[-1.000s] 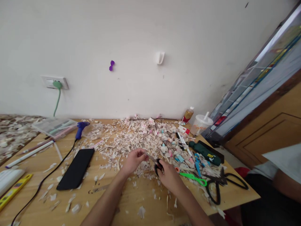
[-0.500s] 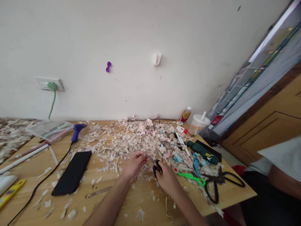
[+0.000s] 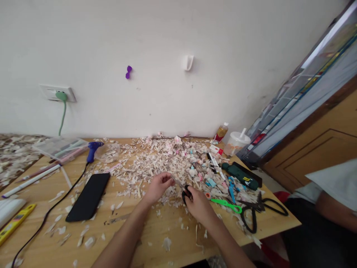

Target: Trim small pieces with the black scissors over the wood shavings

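My right hand (image 3: 196, 202) is closed round the black handles of a small pair of scissors (image 3: 185, 192), whose blades point up and left toward my other hand. My left hand (image 3: 159, 187) is pinched, thumb against fingers, close to the blade tips. Whatever lies in that pinch is too small to make out. Under and behind both hands spreads a heap of pale, petal-like scraps (image 3: 156, 160), thickest toward the wall.
Right of my hands lie green-handled scissors (image 3: 226, 204), large black scissors (image 3: 252, 214) and a dark green pouch (image 3: 241, 176). A lidded cup (image 3: 236, 144) and a bottle (image 3: 221, 133) stand behind. At left are a phone (image 3: 88, 197), a blue glue gun (image 3: 93, 150) and a yellow cutter (image 3: 16, 223). Someone sits at right.
The view has shifted slightly, and most of the table appears a little higher in it. Both hands keep nearly the same pose, with the scissors still between them.
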Demonstrator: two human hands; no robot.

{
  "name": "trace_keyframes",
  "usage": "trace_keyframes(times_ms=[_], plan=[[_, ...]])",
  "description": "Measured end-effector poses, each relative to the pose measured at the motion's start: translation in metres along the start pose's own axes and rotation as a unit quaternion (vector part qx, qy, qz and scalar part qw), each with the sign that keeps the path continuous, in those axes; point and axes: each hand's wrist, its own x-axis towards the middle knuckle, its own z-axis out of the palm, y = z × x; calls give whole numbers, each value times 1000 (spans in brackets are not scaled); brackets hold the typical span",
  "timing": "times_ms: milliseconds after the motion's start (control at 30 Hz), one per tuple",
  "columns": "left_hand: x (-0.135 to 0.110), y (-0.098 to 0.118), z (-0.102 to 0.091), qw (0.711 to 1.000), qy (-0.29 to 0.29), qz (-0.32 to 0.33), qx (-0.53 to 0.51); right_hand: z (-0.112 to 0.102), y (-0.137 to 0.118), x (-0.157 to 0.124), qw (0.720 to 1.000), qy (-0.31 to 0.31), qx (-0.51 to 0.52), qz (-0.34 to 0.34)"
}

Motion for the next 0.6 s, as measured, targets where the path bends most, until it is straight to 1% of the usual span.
trace_keyframes(times_ms=[200, 333, 500, 600], plan=[[-1, -2, -5, 999, -20, -5, 43, -2, 3, -1, 1000, -1, -14, -10], [-1, -1, -6, 997, -15, -8, 77, -3, 5, -1, 1000, 1, -20, -11], [0, 2, -2, 999, -15, -29, -10, -3, 11, -1, 1000, 14, -22, -1], [0, 1, 0, 998, 9, -43, -47, 0, 15, -3, 999, 35, 11, 12]])
